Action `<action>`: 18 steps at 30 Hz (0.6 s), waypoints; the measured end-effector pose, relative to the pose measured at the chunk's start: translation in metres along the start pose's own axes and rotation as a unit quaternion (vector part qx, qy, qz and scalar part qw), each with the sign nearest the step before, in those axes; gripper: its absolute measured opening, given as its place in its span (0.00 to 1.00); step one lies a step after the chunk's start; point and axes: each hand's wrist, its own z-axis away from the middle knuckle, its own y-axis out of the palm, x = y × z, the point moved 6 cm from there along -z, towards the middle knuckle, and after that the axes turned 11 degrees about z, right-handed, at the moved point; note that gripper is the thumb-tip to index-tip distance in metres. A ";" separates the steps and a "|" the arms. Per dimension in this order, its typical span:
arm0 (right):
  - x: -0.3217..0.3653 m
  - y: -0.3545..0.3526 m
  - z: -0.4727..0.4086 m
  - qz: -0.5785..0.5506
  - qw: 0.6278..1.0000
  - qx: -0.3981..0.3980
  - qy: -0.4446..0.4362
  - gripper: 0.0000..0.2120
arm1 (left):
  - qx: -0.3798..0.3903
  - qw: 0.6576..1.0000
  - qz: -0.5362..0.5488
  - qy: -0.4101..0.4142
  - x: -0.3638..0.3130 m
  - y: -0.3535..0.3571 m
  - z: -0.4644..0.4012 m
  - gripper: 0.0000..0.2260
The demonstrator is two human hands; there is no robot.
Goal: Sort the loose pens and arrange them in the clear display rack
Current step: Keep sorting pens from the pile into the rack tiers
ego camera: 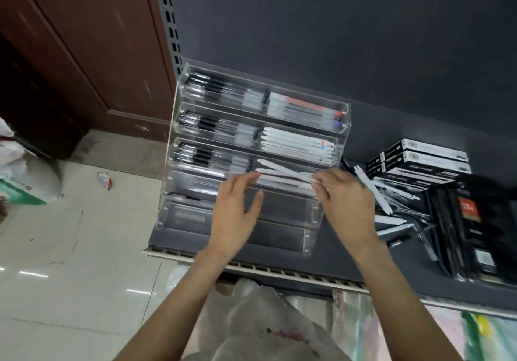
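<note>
While the left hand [235,209] is hovering with fingers spread, fingertips touching the clear display rack [179,125] at its third tier, the right hand [344,195] is pinching white pens [282,174] lying there; loose pens [391,209] sitting rightward on the shelf [349,265].

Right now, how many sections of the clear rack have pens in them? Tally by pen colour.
Filled sections of the clear acrylic display rack:
black-gripped clear pens: 3
white pens: 2 (the right hand pinches those in the lower one)
clear pens with orange and dark bands: 1
Total: 6
</note>
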 end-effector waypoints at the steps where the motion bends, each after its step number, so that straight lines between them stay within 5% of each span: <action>1: -0.007 0.002 -0.005 0.050 0.999 -0.002 -0.009 0.09 | 0.014 0.995 -0.085 0.057 -0.001 0.005 -0.007 0.13; 7: 0.001 0.021 -0.024 0.155 0.980 -0.030 -0.124 0.11 | 0.070 0.941 -0.279 0.180 -0.003 0.029 -0.034 0.14; 10: 0.012 0.030 -0.026 0.178 0.971 -0.029 -0.159 0.16 | 0.100 0.924 -0.319 0.188 -0.003 0.043 -0.038 0.16; 18: 0.023 0.041 -0.026 0.184 0.968 0.019 -0.172 0.09 | 0.142 0.912 -0.341 0.178 -0.003 0.048 -0.040 0.17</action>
